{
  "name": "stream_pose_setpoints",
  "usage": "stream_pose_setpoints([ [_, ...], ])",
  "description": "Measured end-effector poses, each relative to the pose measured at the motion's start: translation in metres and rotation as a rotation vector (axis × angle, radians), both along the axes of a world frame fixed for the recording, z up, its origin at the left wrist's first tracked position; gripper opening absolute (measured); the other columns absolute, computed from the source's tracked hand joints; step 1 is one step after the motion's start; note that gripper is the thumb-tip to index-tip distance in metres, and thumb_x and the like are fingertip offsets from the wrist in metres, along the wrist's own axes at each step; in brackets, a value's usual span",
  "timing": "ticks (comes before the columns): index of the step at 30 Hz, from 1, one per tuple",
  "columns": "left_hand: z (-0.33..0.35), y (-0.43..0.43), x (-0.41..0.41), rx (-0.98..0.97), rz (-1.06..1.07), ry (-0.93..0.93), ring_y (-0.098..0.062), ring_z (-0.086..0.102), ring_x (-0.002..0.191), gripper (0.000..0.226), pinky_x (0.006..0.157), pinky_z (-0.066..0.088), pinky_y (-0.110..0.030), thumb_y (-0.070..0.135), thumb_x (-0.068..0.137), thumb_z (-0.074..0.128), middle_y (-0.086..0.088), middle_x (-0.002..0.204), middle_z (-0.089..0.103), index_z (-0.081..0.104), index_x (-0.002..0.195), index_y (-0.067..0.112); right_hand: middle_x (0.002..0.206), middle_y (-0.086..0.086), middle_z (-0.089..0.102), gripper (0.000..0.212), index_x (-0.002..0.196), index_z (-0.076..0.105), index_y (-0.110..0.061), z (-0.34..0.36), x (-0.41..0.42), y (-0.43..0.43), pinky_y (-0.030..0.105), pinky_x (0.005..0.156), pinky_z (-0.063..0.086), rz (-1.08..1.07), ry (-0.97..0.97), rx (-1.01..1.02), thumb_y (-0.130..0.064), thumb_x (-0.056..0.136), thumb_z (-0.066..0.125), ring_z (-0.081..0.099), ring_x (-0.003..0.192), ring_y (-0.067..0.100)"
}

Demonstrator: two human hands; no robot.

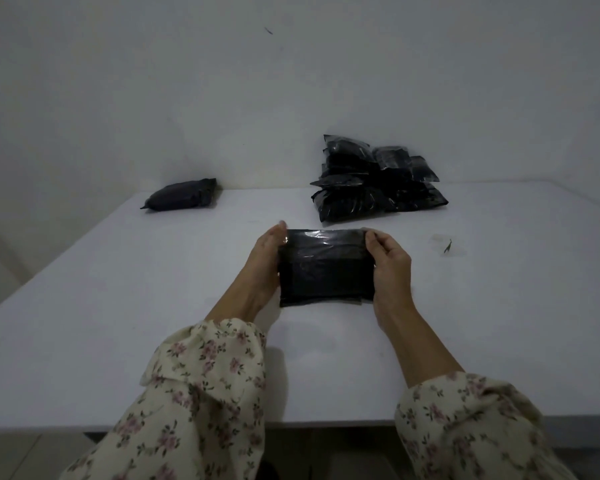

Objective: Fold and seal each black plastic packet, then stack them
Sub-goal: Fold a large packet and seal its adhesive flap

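Fingers (373,237) of my right hand (390,268) pinch the far corner of the black packet (324,268); my left hand (265,268) braces the opposite edge, thumb on the glossy flap, so I judge I am pressing the fold shut. It sits on the desk (118,306) before me. A heap of packets (374,181) waits far right, 1 folded packet (182,195) far left, probably starting the stack.

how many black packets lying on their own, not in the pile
2: one packet held between both hands at the table's centre, one lone packet at the far left. The pile at the far right holds more, partly hidden.
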State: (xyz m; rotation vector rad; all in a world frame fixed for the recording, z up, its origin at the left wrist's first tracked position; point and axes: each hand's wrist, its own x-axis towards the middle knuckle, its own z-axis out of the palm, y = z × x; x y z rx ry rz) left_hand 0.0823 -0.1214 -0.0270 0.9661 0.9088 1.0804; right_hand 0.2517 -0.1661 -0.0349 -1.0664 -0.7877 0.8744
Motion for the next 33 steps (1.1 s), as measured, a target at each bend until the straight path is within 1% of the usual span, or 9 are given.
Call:
stream_pose_setpoints([
  [2,0.001,-0.003,0.002,0.008,0.078,-0.052,-0.023,0.063,0.1,0.064,0.083,0.052,-0.034,0.026,0.079,0.071,-0.011,0.119,0.06,0.043,0.136,0.019,0.095,0.005,0.067,0.014,0.09,0.068,-0.019,0.003,-0.003,0.001,0.041,0.086,0.051,0.001,0.031,-0.024,-0.022,0.094,0.055,0.061,0.093,0.022],
  [4,0.002,-0.003,0.003,0.009,0.12,-0.096,-0.019,0.064,0.096,0.066,0.08,0.053,-0.031,0.014,0.079,0.072,-0.004,0.111,0.06,0.041,0.137,0.022,0.095,0.006,0.066,0.013,0.09,0.066,-0.019,0.008,-0.008,0.001,0.039,0.083,0.052,0.008,0.076,-0.047,-0.03,0.089,0.061,0.061,0.094,0.024],
  [7,-0.002,-0.001,0.003,0.022,0.146,-0.128,-0.017,0.065,0.092,0.065,0.07,0.055,-0.027,0.012,0.079,0.071,-0.003,0.108,0.061,0.042,0.136,0.022,0.095,0.006,0.068,0.017,0.087,0.065,-0.018,0.013,-0.014,0.001,0.045,0.091,0.053,-0.001,0.108,-0.052,-0.032,0.08,0.073,0.064,0.098,0.028],
  [12,-0.001,-0.004,0.006,-0.011,0.168,-0.2,-0.017,0.064,0.087,0.059,0.055,0.054,-0.023,0.014,0.082,0.069,-0.006,0.109,0.061,0.043,0.134,0.024,0.095,0.007,0.069,0.005,0.083,0.068,-0.02,0.016,-0.017,0.002,0.05,0.091,0.052,0.002,0.204,-0.076,-0.023,0.082,0.071,0.064,0.098,0.03],
  [16,-0.003,-0.004,0.005,-0.03,0.172,-0.165,-0.017,0.062,0.092,0.06,0.053,0.053,-0.022,0.018,0.08,0.071,-0.005,0.113,0.06,0.044,0.134,0.025,0.081,0.002,0.068,0.013,0.078,0.067,-0.018,0.015,-0.01,0.0,0.032,0.062,0.056,0.061,0.272,-0.146,-0.029,0.082,0.071,0.064,0.078,0.02],
  [19,-0.007,-0.001,0.004,-0.045,0.176,-0.159,-0.018,0.062,0.093,0.062,0.053,0.053,-0.022,0.021,0.078,0.072,-0.007,0.116,0.06,0.045,0.134,0.023,0.086,0.001,0.069,0.016,0.09,0.071,-0.017,0.018,-0.008,-0.004,0.025,0.054,0.05,0.09,0.246,-0.154,-0.031,0.089,0.063,0.063,0.08,0.016],
  [26,-0.013,0.003,0.001,-0.071,0.203,-0.188,-0.023,0.069,0.091,0.075,0.065,0.057,-0.034,0.026,0.069,0.079,-0.011,0.112,0.068,0.047,0.136,0.014,0.103,0.003,0.073,0.048,0.109,0.069,-0.017,0.014,-0.003,-0.008,0.037,0.078,0.055,0.229,0.255,-0.126,-0.053,0.09,0.045,0.067,0.098,0.018],
  [30,-0.016,0.004,-0.002,-0.082,0.202,-0.199,-0.021,0.07,0.081,0.044,0.06,0.057,-0.032,0.022,0.081,0.072,-0.009,0.1,0.071,0.058,0.121,0.011,0.093,0.007,0.072,0.022,0.104,0.069,-0.008,0.011,0.0,-0.008,0.036,0.075,0.059,0.295,0.217,-0.066,-0.023,0.09,0.06,0.068,0.086,0.02],
  [33,-0.016,0.004,-0.003,-0.08,0.18,-0.195,-0.024,0.069,0.086,0.045,0.066,0.059,-0.036,0.023,0.082,0.07,-0.012,0.109,0.069,0.057,0.123,0.008,0.094,0.005,0.072,0.021,0.104,0.07,-0.012,0.007,0.0,-0.005,0.043,0.084,0.056,0.293,0.196,-0.098,-0.022,0.094,0.054,0.066,0.089,0.019],
])
